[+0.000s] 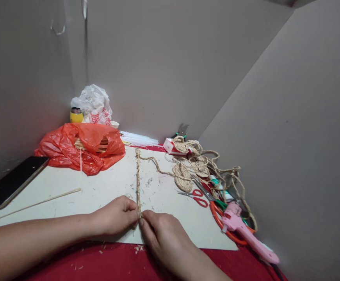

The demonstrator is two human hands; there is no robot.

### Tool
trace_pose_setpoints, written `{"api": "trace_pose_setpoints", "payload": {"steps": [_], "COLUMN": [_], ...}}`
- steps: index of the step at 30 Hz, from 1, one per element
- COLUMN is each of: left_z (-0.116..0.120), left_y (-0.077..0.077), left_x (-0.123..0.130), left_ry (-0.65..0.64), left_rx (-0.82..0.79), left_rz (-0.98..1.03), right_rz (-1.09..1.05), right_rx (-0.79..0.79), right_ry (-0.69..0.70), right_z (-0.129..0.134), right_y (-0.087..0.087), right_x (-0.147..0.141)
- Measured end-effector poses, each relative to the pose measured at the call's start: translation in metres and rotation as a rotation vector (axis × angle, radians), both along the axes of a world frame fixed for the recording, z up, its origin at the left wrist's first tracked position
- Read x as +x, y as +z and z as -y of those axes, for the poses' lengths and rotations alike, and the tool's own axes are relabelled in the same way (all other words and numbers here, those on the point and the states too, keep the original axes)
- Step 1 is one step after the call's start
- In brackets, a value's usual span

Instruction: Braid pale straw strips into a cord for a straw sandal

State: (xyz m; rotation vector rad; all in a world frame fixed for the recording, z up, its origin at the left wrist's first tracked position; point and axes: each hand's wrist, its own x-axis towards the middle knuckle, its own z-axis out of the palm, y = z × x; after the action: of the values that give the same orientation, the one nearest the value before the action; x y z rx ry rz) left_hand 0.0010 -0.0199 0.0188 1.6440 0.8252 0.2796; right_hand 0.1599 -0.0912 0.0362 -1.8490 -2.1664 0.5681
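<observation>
A narrow braided straw cord [138,179] runs straight away from me over a white board [111,183]. My left hand [118,214] pinches its near end from the left, thumb and fingers pressed together. From the right, my right hand [164,230] grips the same end, and the fingertips of both hands nearly meet there. What lies between the fingertips is mostly hidden. A thinner twisted cord leads from the braid's far end to a flat coiled cord disc [182,177] on the right. One loose straw strip [35,205] lies left of my left arm.
Red-handled scissors [194,197], large orange-handled scissors [216,218] and a pink glue gun [242,230] lie at right beside tangled cord [213,164]. A red plastic bag [82,152] holding straw and a phone [14,181] sit at left. White glue sticks [140,139] lie behind, before grey walls.
</observation>
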Motion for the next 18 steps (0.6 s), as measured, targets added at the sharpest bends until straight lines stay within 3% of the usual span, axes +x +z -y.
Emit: {"api": "trace_pose_setpoints", "payload": {"steps": [4,7,12,15,18], "left_z": [0.001,0.002,0.005,0.006,0.007], "left_y": [-0.003,-0.007,-0.009,-0.01,-0.014], "left_x": [0.0,0.0,-0.001,-0.002,-0.002], "left_ry": [0.015,0.049,0.101,0.116,0.126], "left_rx": [-0.007,-0.05,-0.101,-0.075,-0.07], "left_rz": [0.02,0.063,0.119,0.137,0.15], "right_rz": [-0.118,-0.194,-0.065,-0.035,-0.104], "right_rx": [-0.041,-0.091,-0.085,-0.143,-0.02], "right_ry": [0.002,0.06,0.106,0.185,0.196], "right_z": [0.007,0.012,0.018,0.018,0.002], "right_y": [0.011,0.009,0.0,0.012,0.03], "right_x": [-0.001,-0.01,-0.029,-0.03,-0.016]}}
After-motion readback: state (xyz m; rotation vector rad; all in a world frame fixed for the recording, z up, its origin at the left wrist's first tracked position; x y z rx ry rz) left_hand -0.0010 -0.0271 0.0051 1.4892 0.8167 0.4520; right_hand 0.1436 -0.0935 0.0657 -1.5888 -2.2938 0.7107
